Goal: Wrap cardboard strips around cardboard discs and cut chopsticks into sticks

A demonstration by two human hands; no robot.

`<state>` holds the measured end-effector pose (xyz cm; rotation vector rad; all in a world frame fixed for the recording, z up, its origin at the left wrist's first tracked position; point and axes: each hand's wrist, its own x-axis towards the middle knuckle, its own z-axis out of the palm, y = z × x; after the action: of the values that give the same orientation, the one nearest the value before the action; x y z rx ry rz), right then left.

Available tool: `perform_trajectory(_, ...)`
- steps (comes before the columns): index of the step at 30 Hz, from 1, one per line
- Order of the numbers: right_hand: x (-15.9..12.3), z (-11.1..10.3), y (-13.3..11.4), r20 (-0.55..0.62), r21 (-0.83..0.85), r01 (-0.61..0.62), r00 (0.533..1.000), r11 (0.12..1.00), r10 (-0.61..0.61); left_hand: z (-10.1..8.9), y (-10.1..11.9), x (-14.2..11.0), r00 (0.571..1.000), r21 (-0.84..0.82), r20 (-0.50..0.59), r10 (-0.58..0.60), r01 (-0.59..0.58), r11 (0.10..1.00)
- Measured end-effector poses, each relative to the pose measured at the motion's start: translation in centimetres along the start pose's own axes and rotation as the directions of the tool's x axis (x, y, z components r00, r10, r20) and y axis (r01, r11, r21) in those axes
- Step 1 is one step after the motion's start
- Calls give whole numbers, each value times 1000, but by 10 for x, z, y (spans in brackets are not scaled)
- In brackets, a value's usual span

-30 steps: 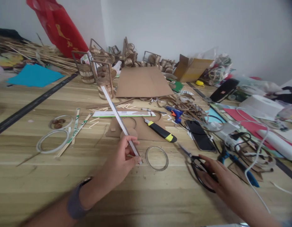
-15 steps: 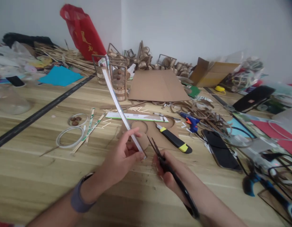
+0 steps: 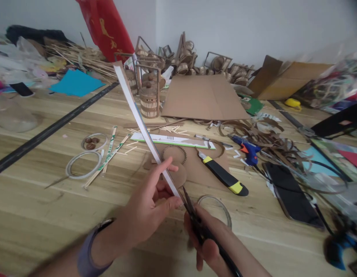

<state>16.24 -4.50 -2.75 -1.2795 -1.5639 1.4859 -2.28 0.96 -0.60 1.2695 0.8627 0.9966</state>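
Note:
My left hand (image 3: 151,202) pinches the near end of a long white strip (image 3: 138,119) that rises away from me toward the upper left. My right hand (image 3: 210,240) grips black scissors (image 3: 192,213), whose blade tips sit right at the strip's near end, beside my left thumb. Beneath both hands lie brown cardboard discs (image 3: 176,169) and a clear tape ring (image 3: 217,207) on the wooden table (image 3: 36,215).
A black-and-yellow utility knife (image 3: 224,177), a green-edged ruler (image 3: 172,140), a blue glue gun (image 3: 247,148) and a black phone (image 3: 292,194) lie to the right. Cardboard sheet (image 3: 204,98), small wooden lanterns (image 3: 149,98), tape rings and sticks (image 3: 91,161) fill the back and left.
My right hand picked up the scissors from the right and brought them to the strip's near end. The strip's far end swung up and left.

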Motion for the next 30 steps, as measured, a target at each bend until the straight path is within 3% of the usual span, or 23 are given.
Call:
perform_trajectory(7, 1, -5, -2, 102, 14, -2, 995, 1000, 1, 1, -2, -2, 1000, 38, -7, -3, 3, 999)
perform_trajectory(16, 0, -3, -6, 92, 13, -50, 995, 999, 48, 3, 0, -2, 998, 44, -57, -19, 21, 999)
perform_trajectory(30, 1, -6, -13, 84, -47, -41, 995, 998, 45, 4, -1, -2, 999, 62, -44, -31, 34, 998)
